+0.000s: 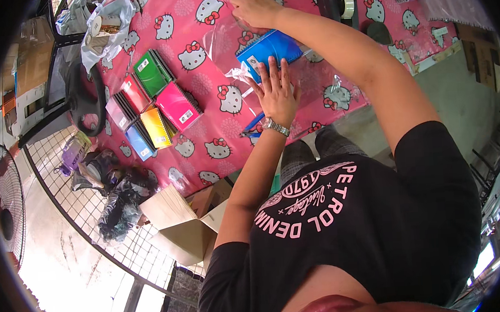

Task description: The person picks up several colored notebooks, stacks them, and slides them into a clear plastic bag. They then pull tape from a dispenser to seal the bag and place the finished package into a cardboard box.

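A blue spiral notebook (272, 49) lies on a clear plastic sheet (220, 46), on a table covered with pink cartoon-print cloth (218, 146). My left hand (279, 94) rests flat with its fingers apart, the fingertips on the notebook's near part. Beyond the notebook, my right hand (256, 8) has its fingers bent down at the far edge of the sheet and seems to pinch it; the fingertips are partly hidden. Crumpled plastic shows beside the notebook's left corner. A blue pen (254, 123) lies by my left wrist.
Small spiral notebooks in several colours, among them a pink one (179, 106), lie in stacks to the left. A black tape dispenser (328, 8) stands at the far right. An open cardboard box (177, 235) is below the table edge, near a wire rack (69, 195) and a fan (6, 199).
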Available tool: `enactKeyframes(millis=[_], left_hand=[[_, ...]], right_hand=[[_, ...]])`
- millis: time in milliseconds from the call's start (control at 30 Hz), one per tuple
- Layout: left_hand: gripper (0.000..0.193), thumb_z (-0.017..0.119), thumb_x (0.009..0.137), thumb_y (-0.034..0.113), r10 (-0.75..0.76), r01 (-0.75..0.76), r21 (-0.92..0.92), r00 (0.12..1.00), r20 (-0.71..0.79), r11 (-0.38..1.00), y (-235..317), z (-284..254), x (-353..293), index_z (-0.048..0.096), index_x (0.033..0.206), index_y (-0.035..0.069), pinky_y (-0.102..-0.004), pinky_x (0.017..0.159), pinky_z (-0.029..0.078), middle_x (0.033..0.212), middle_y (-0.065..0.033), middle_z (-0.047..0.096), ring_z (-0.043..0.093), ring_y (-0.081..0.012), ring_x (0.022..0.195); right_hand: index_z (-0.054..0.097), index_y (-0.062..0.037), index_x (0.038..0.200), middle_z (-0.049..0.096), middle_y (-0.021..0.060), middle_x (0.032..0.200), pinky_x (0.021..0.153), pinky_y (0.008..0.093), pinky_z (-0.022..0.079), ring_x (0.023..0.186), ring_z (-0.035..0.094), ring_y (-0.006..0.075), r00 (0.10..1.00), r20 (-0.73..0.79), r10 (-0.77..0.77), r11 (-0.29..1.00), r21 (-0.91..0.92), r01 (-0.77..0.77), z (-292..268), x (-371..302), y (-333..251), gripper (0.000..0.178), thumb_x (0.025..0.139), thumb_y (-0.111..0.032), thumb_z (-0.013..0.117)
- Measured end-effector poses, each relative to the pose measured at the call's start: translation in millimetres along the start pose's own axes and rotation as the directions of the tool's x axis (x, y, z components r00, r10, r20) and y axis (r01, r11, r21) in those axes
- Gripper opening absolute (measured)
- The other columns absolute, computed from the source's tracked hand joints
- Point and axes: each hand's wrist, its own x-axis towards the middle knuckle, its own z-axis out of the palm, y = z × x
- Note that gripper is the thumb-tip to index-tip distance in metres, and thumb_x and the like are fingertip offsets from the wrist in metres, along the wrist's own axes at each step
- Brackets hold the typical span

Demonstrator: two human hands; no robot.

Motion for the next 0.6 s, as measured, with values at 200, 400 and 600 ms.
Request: enactKeyframes(millis=[200, 400, 600], left_hand=[[0.041, 0.062, 0.077, 0.019, -0.037, 0.02, -0.144, 0.992, -0.118, 0.989, -39.1, -3.5, 25.6, 0.053, 0.116, 0.009, -0.0575, 0.108, 0.019, 0.126, -0.0141, 0.049, 0.044, -0.0354, 0.117], [0.039, 0.067, 0.073, 0.025, 0.113, -0.102, 0.087, 0.984, -0.139, 0.991, -70.2, -23.2, 88.0, 0.059, 0.111, 0.019, -0.0647, 0.106, 0.009, 0.128, -0.0063, 0.048, 0.035, -0.0327, 0.128], [0.037, 0.071, 0.072, 0.046, 0.037, -0.062, 0.055, 0.928, 0.37, 0.997, -145.6, -68.8, 138.9, 0.071, 0.098, 0.019, -0.0638, 0.104, 0.02, 0.125, -0.0028, 0.056, 0.044, -0.0274, 0.122]], right_hand=[[0.062, -0.0148, 0.088, 0.062, -0.0016, 0.088, 0.092, 0.0452, 0.036, 0.101, 0.056, 0.0163, 0.99, 0.127, 0.066, 0.995, 0.063, -0.075, -54.6, -10.7, -25.6, 0.012, 0.079, -0.018, 0.055], [0.06, -0.0179, 0.099, 0.06, -0.0038, 0.09, 0.096, 0.0428, 0.029, 0.101, 0.053, 0.0113, 0.962, -0.162, 0.22, 0.976, 0.047, -0.215, -64.4, -97.7, -86.0, 0.018, 0.084, -0.019, 0.051], [0.058, -0.0167, 0.115, 0.059, -0.0061, 0.097, 0.096, 0.0405, 0.028, 0.102, 0.051, 0.0102, 0.914, -0.268, 0.304, 0.93, -0.125, -0.346, -49.1, -108.2, -96.8, 0.031, 0.085, -0.021, 0.051]])
